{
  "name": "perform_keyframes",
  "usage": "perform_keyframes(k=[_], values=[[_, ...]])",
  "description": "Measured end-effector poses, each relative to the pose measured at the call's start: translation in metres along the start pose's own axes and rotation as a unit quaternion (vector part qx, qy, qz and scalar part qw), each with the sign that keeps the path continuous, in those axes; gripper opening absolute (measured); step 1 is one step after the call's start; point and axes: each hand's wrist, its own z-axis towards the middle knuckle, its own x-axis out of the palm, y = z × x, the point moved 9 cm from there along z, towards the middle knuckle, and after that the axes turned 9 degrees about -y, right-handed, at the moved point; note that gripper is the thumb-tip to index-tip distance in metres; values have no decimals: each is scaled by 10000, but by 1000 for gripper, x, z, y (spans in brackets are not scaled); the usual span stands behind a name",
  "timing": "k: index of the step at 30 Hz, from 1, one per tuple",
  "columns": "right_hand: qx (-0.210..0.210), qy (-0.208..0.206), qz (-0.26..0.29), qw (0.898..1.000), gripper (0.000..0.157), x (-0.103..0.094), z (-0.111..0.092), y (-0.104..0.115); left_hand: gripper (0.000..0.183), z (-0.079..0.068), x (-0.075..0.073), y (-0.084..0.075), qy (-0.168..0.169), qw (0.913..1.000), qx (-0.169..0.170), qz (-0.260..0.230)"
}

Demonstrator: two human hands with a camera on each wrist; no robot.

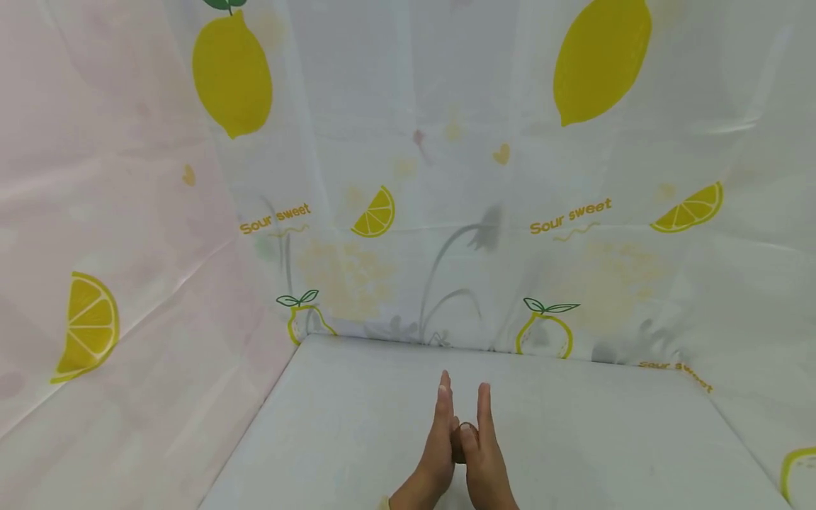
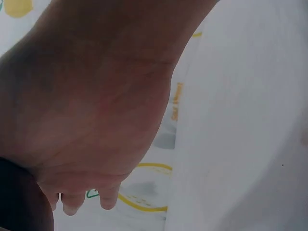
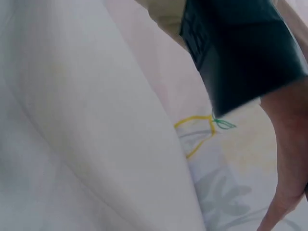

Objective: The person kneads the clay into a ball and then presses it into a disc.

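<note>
In the head view my left hand (image 1: 439,443) stands upright, its fingers straight and pointing away from me. Facing it, my right hand (image 1: 488,464) also has straight fingers raised, while its thumb lies on the near side of a small brown round thing (image 1: 457,452). Both palms press this thing from either side, partly hiding it. A hand and wrist (image 2: 96,106) fill much of the left wrist view, with a dark rounded shape (image 2: 21,197) at the lower left. Part of a hand (image 3: 289,159) shows at the right edge of the right wrist view.
Below the hands spreads a white table surface (image 1: 331,425). Lemon-printed sheeting (image 1: 408,283) rises behind it and along both sides. In the right wrist view, a dark boxy housing (image 3: 245,53) sits near a beige sleeve (image 3: 166,14).
</note>
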Motion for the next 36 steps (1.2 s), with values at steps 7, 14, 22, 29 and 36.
perform_keyframes(k=[7, 14, 22, 29, 36], values=[[-824, -314, -44, 9961, 76, 3, -10, 17, 72, 3, -7, -2, -478, 9983, 204, 273], [28, 20, 150, 9999, 71, 5, -11, 21, 74, 0, -9, 10, -522, 9971, -171, 530], [573, 331, 1150, 9912, 62, -2, 1, 26, 71, -2, 2, 16, -18, 9982, -39, 601], [694, 230, 1300, 9888, 62, -12, 21, 19, 71, -6, 18, 13, 723, 9972, 145, 87], [657, 221, 1161, 9908, 64, -15, 28, 5, 71, -8, 20, 8, 890, 9956, 252, -169]])
